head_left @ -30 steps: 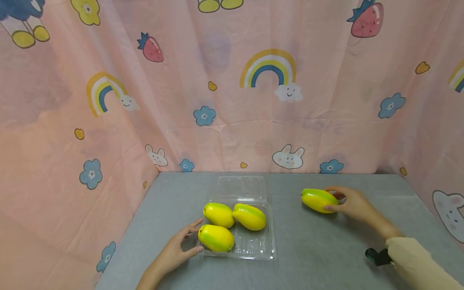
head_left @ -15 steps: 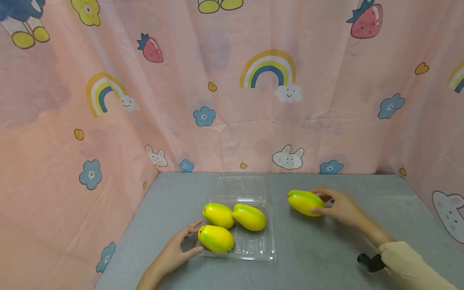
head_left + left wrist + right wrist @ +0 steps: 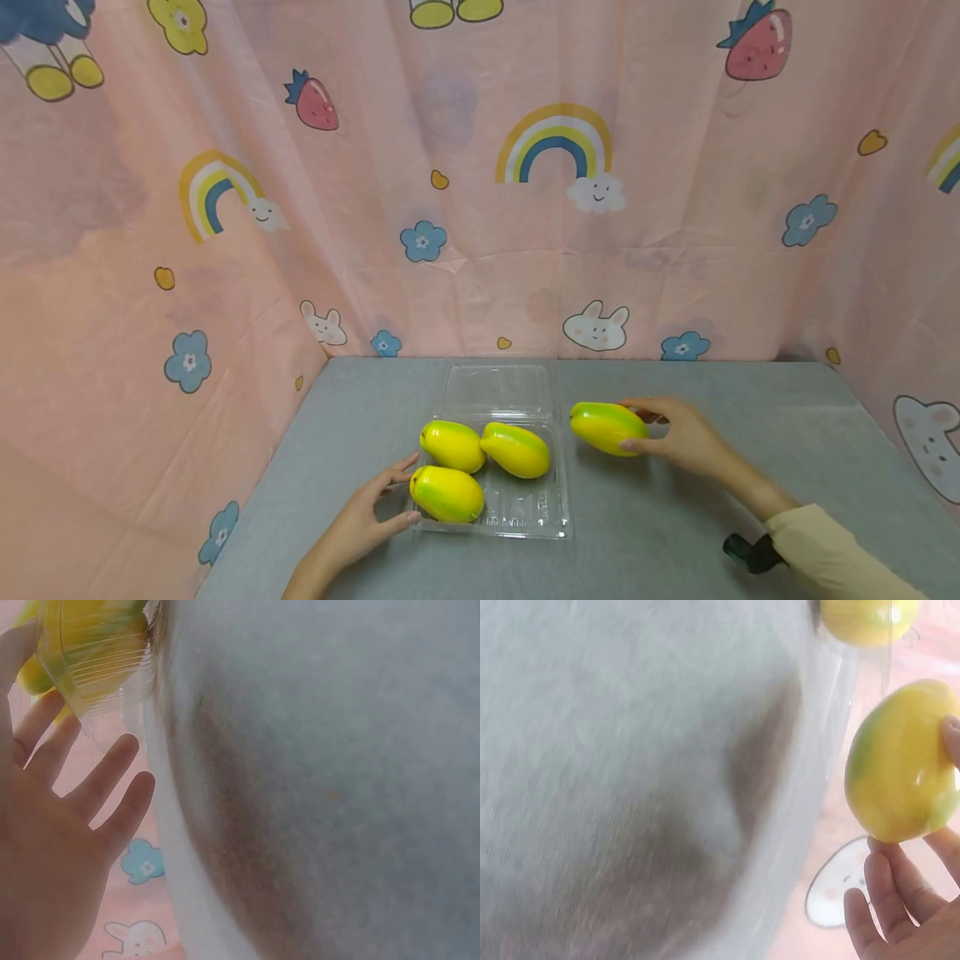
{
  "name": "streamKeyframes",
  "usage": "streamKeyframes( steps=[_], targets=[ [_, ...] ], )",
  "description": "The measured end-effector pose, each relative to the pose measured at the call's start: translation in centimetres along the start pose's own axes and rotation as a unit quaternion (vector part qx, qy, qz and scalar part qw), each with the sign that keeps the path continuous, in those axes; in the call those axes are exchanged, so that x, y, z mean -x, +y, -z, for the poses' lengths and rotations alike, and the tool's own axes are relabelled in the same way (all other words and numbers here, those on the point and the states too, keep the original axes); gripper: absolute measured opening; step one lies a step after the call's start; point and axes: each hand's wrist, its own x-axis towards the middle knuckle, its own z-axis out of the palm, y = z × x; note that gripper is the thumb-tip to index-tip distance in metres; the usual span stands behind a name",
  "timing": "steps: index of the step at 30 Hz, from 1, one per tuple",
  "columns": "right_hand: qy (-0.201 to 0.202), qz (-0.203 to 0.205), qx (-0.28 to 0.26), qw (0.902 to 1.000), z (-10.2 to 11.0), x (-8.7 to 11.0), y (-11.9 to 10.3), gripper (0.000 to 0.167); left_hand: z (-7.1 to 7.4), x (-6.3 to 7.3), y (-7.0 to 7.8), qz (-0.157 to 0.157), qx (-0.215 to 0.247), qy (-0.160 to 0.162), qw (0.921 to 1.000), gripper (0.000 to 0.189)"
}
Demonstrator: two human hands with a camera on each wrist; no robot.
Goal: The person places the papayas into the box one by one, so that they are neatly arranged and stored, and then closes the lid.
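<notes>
My right hand [image 3: 686,440] holds a yellow-green papaya [image 3: 606,428] between thumb and fingers, just right of a clear plastic clamshell box [image 3: 525,504]. In the right wrist view the thumb lies on one side of that papaya [image 3: 900,761] and fingertips meet its lower end. Inside the box are three similar papayas: one at back left [image 3: 452,445], one at back right [image 3: 516,450], one at front left [image 3: 447,494]. The box's front right part is bare. My left hand [image 3: 360,517] rests at the box's left side, fingers spread and extended, as the left wrist view also shows.
The box's lid [image 3: 497,390] lies folded back behind it on the grey table [image 3: 675,533]. A pink printed curtain [image 3: 480,275] closes off the back and both sides. A dark strap-like object [image 3: 752,553] sits at the right sleeve [image 3: 832,546].
My right hand has carried the papaya leftward and slightly nearer to me, toward the box. The left hand, the box and the three papayas in it have stayed in place.
</notes>
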Motion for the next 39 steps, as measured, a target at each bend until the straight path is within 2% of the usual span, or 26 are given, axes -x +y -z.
streamKeyframes(
  steps=[8, 24, 39],
  targets=[
    [0.004, 0.012, -0.012, 0.9998, -0.7, 0.1, -1.9, 0.063, 0.0, 0.0, 0.0, 0.007, 0.000, -0.001, 1.0000, 0.049],
    [-0.016, 0.026, -0.051, 0.9982, -2.4, 0.1, -5.1, 0.061, 0.0, -0.1, -0.1, 0.001, 0.001, -0.004, 1.0000, 0.048],
    [-0.029, 0.023, -0.083, 0.9959, -4.4, 0.3, -8.3, 0.060, -0.1, -0.1, -0.3, 0.001, -0.002, -0.004, 1.0000, 0.048]
  ],
)
